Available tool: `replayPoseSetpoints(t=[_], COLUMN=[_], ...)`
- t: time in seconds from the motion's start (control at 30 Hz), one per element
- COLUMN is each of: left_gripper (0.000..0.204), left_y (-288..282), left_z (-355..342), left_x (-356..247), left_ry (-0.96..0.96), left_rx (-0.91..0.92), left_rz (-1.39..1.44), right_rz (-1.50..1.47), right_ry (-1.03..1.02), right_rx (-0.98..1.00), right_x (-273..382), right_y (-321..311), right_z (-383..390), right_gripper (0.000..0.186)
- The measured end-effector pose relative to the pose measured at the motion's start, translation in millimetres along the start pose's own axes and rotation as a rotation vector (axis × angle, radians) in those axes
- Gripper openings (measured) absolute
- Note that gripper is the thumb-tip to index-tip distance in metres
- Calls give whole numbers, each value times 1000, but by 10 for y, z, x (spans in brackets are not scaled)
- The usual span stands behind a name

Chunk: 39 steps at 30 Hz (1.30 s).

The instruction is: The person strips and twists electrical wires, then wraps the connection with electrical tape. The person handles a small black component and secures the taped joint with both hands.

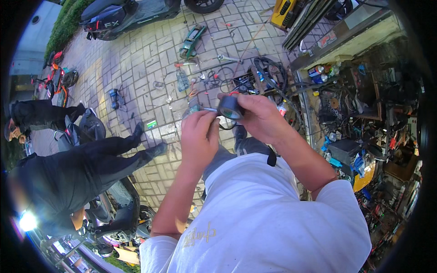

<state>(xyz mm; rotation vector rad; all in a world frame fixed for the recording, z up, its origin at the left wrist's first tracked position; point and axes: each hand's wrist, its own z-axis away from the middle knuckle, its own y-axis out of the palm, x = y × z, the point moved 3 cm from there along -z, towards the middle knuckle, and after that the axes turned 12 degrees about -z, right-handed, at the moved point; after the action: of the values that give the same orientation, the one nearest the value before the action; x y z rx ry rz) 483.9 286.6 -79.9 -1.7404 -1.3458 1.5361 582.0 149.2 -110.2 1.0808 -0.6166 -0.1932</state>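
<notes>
In front of my waist, my right hand (261, 117) grips a roll of black tape (230, 108) between thumb and fingers. My left hand (199, 135) is closed in a pinch just left of the roll. A thin greyish piece (210, 109) sticks out from its fingertips toward the roll; what it is I cannot make out. A short dark loop (226, 128) shows beneath the roll, and a bit of red is visible at its top edge.
Tools, including a wrench (230, 58) and a green metal stand (192, 42), lie on the paving ahead. Black cables (273, 75) are heaped near the doorway. Cluttered shelves and parts fill the right. A scooter (132, 20) stands far ahead; people in dark clothes (86, 170) are at left.
</notes>
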Motion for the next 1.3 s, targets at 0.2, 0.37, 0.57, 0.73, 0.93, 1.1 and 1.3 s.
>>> replayPoseSetpoints(t=[0.2,0.37,0.57,0.73,0.93,1.1,1.3], left_gripper=[23,35,32,21,62,61,59], left_y=[113,111,64,19,-141,-157,-5], left_z=[2,-97,-178,-194,-205,-208,-75], left_x=[27,148,228,238,-47,-43,78], left_ry=[-66,-616,-772,-574,85,-312,-187], left_rx=[-86,117,405,453,245,301,231], left_rz=[4,714,1007,975,42,382,208], right_rz=[357,1326,1396,1125,441,546,157], right_ry=[-108,-717,-732,-396,45,-17,75], right_rx=[73,273,284,174,-176,-38,-71], right_x=[-73,34,84,163,61,23,-51], right_y=[151,179,284,173,100,211,106], right_z=[61,43,5,-61,-138,-139,-145], right_gripper=[34,34,19,19,28,30,31])
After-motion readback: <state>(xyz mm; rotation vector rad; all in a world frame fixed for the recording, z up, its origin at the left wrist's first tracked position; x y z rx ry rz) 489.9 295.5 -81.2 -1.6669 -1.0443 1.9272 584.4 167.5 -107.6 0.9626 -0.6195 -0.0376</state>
